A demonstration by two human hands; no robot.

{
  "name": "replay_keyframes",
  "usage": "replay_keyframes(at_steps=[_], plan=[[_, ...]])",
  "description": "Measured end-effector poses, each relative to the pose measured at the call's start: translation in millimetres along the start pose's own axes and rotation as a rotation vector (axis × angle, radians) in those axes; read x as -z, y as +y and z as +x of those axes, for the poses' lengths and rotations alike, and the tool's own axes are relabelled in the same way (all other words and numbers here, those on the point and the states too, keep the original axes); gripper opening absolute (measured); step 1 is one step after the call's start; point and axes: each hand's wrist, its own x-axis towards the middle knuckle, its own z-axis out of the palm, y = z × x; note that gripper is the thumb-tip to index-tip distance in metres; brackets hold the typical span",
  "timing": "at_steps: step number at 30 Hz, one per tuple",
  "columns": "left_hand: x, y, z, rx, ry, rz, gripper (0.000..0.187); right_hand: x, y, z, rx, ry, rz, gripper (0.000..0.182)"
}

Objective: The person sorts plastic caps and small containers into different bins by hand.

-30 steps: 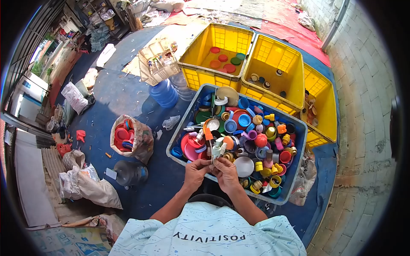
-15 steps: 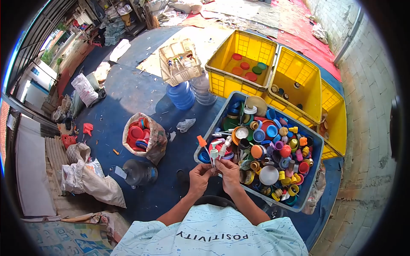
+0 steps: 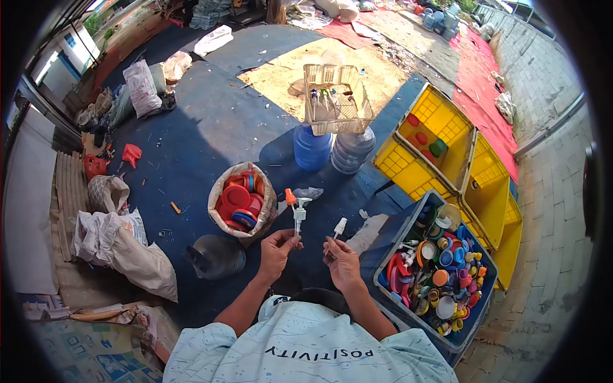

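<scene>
My left hand [image 3: 276, 247] grips the stems of two pump sprayer heads [image 3: 295, 207], one with an orange tip and one pale green-white, held upright. Apart from it, my right hand [image 3: 340, 260] pinches a single white pump head [image 3: 338, 228] by its thin tube. Both hands hover over the dark blue tarp, left of a blue crate [image 3: 391, 258] full of mixed coloured bottle caps and lids. A sack of red caps [image 3: 239, 203] stands just beyond my left hand.
Yellow crates [image 3: 408, 169] with a few caps stand at the right. A cream basket [image 3: 337, 102] of sprayer parts rests on two water jugs [image 3: 313, 148]. A dark jug [image 3: 216, 256] lies near my left arm; white sacks [image 3: 121, 246] sit at left. A brick wall runs along the right.
The hands, joined around a bunch of pump heads, have parted: the right one now holds one white pump separately. The view has swung left, so the blue crate sits further right.
</scene>
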Motion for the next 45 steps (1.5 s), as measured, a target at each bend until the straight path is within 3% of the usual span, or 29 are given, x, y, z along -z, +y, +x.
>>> replay_keyframes(at_steps=[6, 15, 29, 41, 45], plan=[[35, 25, 65, -0.001, 0.030, -0.046, 0.013, -32, -7, 51, 0.022, -0.003, -0.015, 0.015], [-1, -3, 162, 0.088, 0.116, -0.136, 0.013, -41, -54, 173, 0.061, 0.013, -0.014, 0.015], [-125, 23, 439, 0.339, 0.046, -0.262, 0.015, -40, -247, 381, 0.180, 0.038, -0.061, 0.016], [-130, -65, 650, 0.583, 0.065, -0.069, 0.012, -55, -259, 571, -0.064, 0.272, -0.240, 0.017], [-140, -104, 747, 0.538, 0.122, -0.101, 0.010, -66, -268, 657, -0.118, 0.313, -0.288, 0.015]])
